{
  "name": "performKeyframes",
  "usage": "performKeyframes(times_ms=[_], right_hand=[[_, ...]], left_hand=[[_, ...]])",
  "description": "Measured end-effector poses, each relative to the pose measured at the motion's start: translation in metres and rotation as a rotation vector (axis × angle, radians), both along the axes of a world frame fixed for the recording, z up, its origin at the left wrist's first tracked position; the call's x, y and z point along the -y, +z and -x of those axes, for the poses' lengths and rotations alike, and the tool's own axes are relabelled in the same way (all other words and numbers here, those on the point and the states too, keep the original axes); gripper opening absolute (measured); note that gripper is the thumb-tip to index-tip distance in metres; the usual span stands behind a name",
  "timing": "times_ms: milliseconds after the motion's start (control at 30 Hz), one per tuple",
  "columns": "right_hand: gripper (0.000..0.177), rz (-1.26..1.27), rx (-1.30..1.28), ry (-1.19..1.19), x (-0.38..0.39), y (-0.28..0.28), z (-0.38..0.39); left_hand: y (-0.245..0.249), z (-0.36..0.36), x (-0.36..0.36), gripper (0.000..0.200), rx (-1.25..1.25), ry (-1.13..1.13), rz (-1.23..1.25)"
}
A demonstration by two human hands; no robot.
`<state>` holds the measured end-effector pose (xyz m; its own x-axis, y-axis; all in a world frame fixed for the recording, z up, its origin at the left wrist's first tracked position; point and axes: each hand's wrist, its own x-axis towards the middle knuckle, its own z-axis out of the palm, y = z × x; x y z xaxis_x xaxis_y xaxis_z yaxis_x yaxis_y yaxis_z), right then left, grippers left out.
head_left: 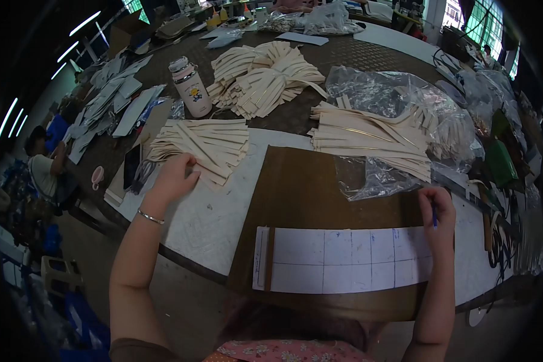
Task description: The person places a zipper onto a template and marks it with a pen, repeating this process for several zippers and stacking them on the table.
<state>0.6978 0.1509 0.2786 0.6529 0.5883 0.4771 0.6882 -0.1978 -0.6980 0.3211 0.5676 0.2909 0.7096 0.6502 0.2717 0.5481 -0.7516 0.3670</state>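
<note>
My left hand (176, 177) rests at the lower edge of a fanned pile of cream strips (205, 142), its fingers curled; whether it grips a strip is hard to make out. On the right, my right hand (437, 211) is closed around a blue pen (434, 218), above the right end of a white sheet ruled in boxes (350, 259). That sheet lies on a brown board (295, 193). Beyond the board, a second pile of cream strips (368, 134) lies partly on clear plastic (374, 87).
A pink bottle (190, 88) stands behind the left pile, beside another bundle of strips (265, 78). A dark phone (132, 166) and cable lie at the left edge. Cut white pieces (102, 102) are heaped farther left. A person (45, 166) sits at far left.
</note>
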Motion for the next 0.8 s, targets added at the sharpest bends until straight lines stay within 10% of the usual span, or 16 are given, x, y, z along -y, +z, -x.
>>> performKeyframes(times_ms=[167,433,800], right_hand=[[0.011,-0.032,0.120,-0.024,0.000,0.005,0.002],[0.017,0.134,-0.085,0.203,-0.003,0.010,0.019],[0.045,0.331,-0.097,0.504,-0.003,0.018,0.033]], left_hand=[[0.035,-0.020,0.026,0.026,-0.383,-0.030,-0.101],[0.171,-0.058,0.249,0.011,0.158,-0.903,-0.428],[0.111,0.009,0.226,0.012,0.490,-1.047,-0.315]])
